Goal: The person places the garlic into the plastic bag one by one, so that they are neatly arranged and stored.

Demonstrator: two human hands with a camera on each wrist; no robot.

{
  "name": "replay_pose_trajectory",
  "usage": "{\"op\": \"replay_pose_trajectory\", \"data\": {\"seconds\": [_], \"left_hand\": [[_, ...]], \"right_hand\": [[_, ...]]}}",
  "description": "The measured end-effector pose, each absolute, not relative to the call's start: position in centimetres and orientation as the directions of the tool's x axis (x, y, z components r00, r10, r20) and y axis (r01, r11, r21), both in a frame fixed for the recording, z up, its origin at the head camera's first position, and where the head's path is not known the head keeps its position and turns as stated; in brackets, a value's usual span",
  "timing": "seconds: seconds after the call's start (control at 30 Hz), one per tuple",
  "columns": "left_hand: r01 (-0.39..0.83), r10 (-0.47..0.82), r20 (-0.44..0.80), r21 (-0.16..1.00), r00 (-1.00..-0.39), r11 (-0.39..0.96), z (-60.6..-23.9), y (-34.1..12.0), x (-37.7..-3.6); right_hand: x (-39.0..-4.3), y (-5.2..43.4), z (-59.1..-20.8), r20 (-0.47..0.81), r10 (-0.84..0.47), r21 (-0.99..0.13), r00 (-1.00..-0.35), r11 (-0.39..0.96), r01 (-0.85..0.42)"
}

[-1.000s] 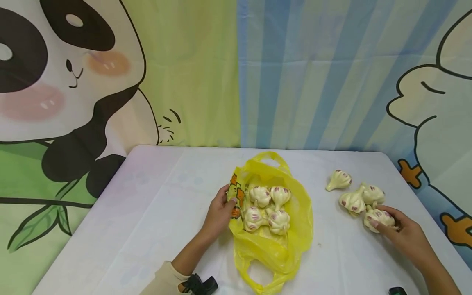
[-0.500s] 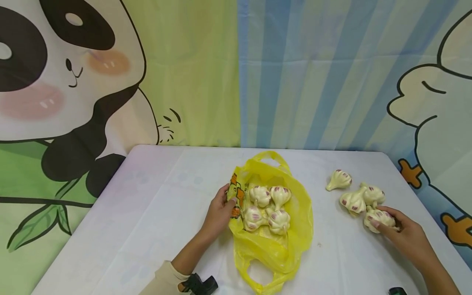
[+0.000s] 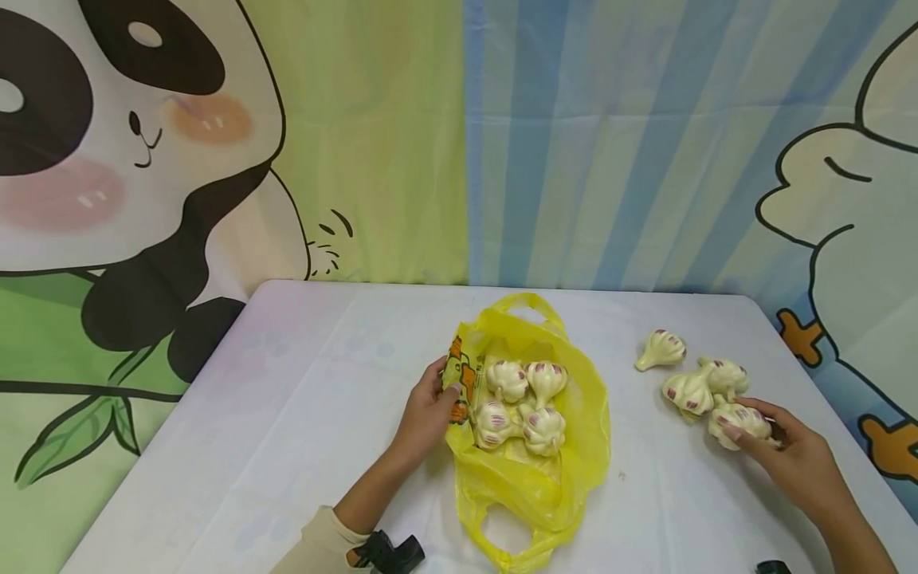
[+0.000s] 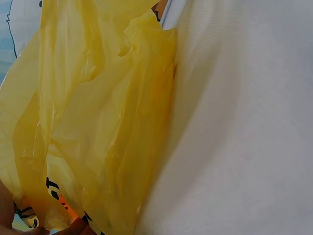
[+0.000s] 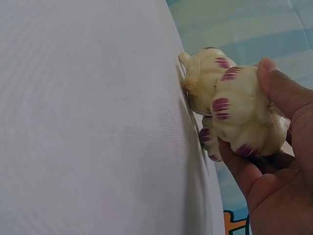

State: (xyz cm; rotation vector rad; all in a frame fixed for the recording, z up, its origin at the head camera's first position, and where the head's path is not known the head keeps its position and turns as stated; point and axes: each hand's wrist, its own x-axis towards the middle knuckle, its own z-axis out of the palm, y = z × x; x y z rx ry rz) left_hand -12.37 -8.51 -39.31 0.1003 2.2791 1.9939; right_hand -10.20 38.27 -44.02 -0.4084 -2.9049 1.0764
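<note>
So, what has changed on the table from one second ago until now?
Almost nothing. The right hand still grips the same garlic bulb beside the loose bulbs, and it has barely shifted. The left hand keeps holding the edge of the yellow plastic bag, with four garlic bulbs inside as before.

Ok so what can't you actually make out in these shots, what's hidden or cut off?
- Left hand: the left wrist view shows only a fingertip sliver; the yellow bag fills the frame.
- Garlic in the bag: unseen in the left wrist view, behind the plastic.
- Held garlic bulb: its underside is covered by the right hand.
- Bag print: too crumpled to read in the head view.
</note>
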Motion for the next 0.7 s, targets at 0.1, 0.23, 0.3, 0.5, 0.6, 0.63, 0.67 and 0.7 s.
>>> {"op": "replay_pose_trajectory", "data": {"seconds": [0.1, 0.23, 0.3, 0.5, 0.6, 0.63, 0.67, 0.7], "left_hand": [[-0.024, 0.124, -0.040, 0.991, -0.991, 0.131, -39.4, -8.5, -12.4], [-0.024, 0.122, -0.040, 0.991, -0.992, 0.131, -39.4, -8.5, -12.4], [-0.025, 0.121, -0.041, 0.991, -0.992, 0.130, -39.5, -8.6, -12.4], [-0.023, 0.126, -0.038, 0.992, -0.991, 0.122, -39.4, -8.5, -12.4], [-0.025, 0.124, -0.040, 0.992, -0.991, 0.124, -39.3, -8.4, -12.4], [-0.025, 0.121, -0.041, 0.992, -0.992, 0.127, -39.3, -8.4, -12.3], [-0.025, 0.119, -0.041, 0.991, -0.992, 0.130, -39.2, -8.4, -12.3], [-0.025, 0.116, -0.041, 0.991, -0.992, 0.132, -39.2, -8.4, -12.3]], "right_hand": [[-10.1, 38.0, -43.8, -0.075, 0.248, -0.648, -0.966, 0.724, 0.236], [-10.1, 37.8, -43.5, -0.075, 0.248, -0.653, -0.966, 0.720, 0.235], [-10.0, 37.7, -43.4, -0.074, 0.248, -0.659, -0.966, 0.715, 0.234], [-9.9, 37.6, -43.0, -0.026, 0.236, -0.674, -0.971, 0.714, 0.192], [-9.8, 37.5, -42.8, 0.020, 0.220, -0.685, -0.975, 0.713, 0.147], [-9.8, 37.5, -42.8, 0.031, 0.215, -0.687, -0.976, 0.714, 0.135], [-9.8, 37.5, -42.7, 0.041, 0.210, -0.688, -0.977, 0.715, 0.125], [-9.8, 37.4, -42.6, 0.048, 0.207, -0.686, -0.977, 0.718, 0.118]]}}
